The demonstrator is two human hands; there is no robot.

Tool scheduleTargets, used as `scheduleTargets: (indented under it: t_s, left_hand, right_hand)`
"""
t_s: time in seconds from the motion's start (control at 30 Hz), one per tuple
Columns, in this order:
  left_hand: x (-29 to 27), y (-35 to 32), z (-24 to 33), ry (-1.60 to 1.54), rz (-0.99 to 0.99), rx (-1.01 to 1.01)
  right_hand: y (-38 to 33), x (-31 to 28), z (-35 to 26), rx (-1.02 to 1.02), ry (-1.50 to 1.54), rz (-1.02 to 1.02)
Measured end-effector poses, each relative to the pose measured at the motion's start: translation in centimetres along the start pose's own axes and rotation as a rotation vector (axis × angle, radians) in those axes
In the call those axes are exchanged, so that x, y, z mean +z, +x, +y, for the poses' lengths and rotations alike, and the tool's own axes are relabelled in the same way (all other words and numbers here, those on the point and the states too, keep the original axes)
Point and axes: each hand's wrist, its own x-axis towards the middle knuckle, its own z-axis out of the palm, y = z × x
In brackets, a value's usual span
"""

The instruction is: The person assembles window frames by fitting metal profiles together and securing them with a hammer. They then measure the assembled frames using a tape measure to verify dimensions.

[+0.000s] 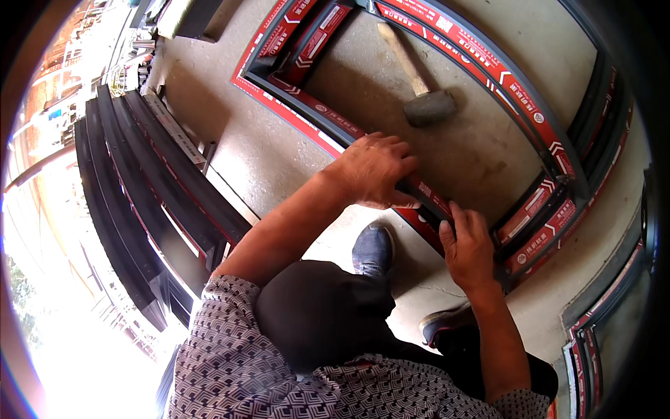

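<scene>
While left hand (375, 171) grips dark, red-faced, angular frame (431, 197) | right hand (470, 250) pinches it | wooden-handled mallet (421, 89) inside

Red and dark grey frame (513, 80); black-and-white geometric shirt (241, 349); shadowed shoe (372, 253), perhaps navy.

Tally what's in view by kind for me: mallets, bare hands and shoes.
Mallet, on the floor within the red-labelled frame: 1
Bare hands, left hand and right hand: 2
Shoes, one partly hidden: 2
Total: 5
</scene>
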Motion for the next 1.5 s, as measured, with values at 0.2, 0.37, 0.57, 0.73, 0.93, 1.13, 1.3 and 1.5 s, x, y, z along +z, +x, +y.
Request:
scheduleTargets:
  t_s: [0.2, 0.37, 0.57, 0.73, 0.93, 1.13, 1.3, 1.5]
  left_hand:
    - [0.5, -0.5, -0.4, 0.024, 0.058, 0.013]
    - [1.4, 0.7, 0.5, 0.022, 0.089, 0.067]
    - [1.0, 0.5, -1.5, 0.186, 0.07, 0.03]
    - [1.7, 0.9, 1.4, 0.13, -0.051, -0.015]
    - [2.0, 0.8, 1.0, 0.182, -0.08, -0.001]
    - [2.0, 1.0, 0.5, 0.188, -0.153, -0.019]
    - [2.0, 1.4, 0.5, 0.226, -0.21, 0.024]
    - [2.0, 1.6, 0.5, 0.209, -0.261, 0.022]
  right_hand:
    - [0.2, 1.7, -0.1, -0.032, -0.022, 0.05]
    - [-1.0, 2.0, 0.4, -0.006, -0.156, 0.13]
    - [1.7, 4.1, 0.7, 0.017, -0.01, 0.164]
    - [-1.3, 4.0, 0.3, 0.051, -0.003, 0.268]
    - [-1.3, 4.5, 0.8, 0.051, 0.0, 0.212]
    - [-1.3, 4.8, 1.0, 0.067, 0.009, 0.217]
    - [-1.2, 5.0, 1.0, 0.087, -0.014, 0.17]
    - [-1.2, 5.0, 1.0, 0.1, 0.009, 0.125]
